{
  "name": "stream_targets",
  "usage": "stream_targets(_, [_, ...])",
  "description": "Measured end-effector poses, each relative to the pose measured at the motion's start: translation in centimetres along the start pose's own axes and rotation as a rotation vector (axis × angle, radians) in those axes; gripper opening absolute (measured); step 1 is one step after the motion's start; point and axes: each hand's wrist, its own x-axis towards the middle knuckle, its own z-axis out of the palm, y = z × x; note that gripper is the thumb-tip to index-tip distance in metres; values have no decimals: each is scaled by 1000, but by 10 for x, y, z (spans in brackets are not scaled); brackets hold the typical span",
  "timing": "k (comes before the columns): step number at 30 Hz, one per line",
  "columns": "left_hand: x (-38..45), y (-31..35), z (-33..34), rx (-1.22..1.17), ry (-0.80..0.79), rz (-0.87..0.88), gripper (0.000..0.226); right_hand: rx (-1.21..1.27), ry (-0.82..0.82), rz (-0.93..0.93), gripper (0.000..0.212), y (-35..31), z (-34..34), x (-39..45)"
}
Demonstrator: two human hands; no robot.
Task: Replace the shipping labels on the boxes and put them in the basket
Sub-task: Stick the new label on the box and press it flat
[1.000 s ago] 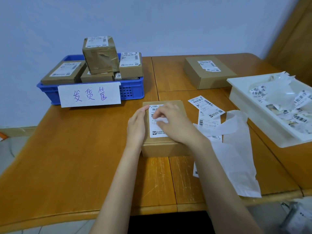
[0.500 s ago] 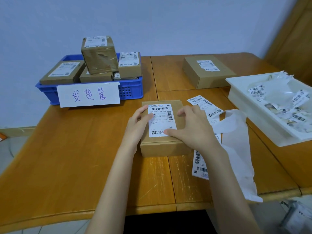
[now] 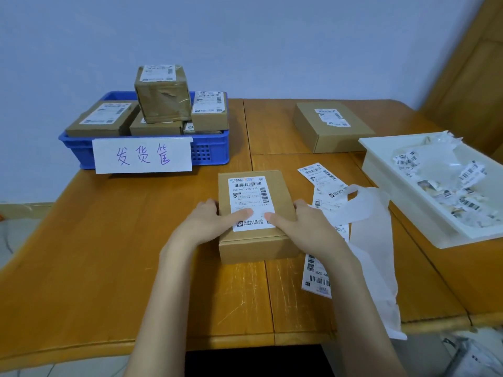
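Left hand [image 3: 206,223] & right hand [image 3: 302,227] clamp the flat brown cardboard box [image 3: 255,216] by its sides, thumbs pressing its white barcode label [image 3: 249,204], mid wooden tabletop [image 3: 109,240] nr front edge. Bare wood to left. Blue plastic basket [image 3: 209,152] w/ boxes at back-left corner; loose label sheets [image 3: 321,180] & white backing paper [image 3: 373,240] crowd right side.

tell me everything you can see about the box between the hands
The box is flat plain brown cardboard, closed, lying on the wooden table near the front edge. A white shipping label with barcodes and black print covers most of its top. The left hand grips its left side and the right hand its right side, fingers curled over the edges, both thumbs pressing on the label's lower part. Loose labels lie beside it to the right.
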Motion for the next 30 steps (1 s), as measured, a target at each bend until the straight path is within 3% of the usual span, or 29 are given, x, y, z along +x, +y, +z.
stream_targets(2, [-4,2,-3,33,-25,23,110,-1,11,0,67,-4,3,0])
stream_targets(5, [-13,0,-4,-77,22,43,88,36,9,0,67,-8,7,0])
stream_targets(8, [-17,-7,-8,-188,25,27,95,66,20,-22,69,-11,12,0])
stream_targets(13, [-23,-17,-17,-417,104,-7,72,176,37,-78,72,-24,23,-4])
stream_targets(17, [-32,-26,-29,-516,168,-26,70,205,-7,-104,70,-38,34,-5])
stream_targets(30, [-58,-58,-95,-566,344,-66,67,224,-97,-217,64,-106,67,2])
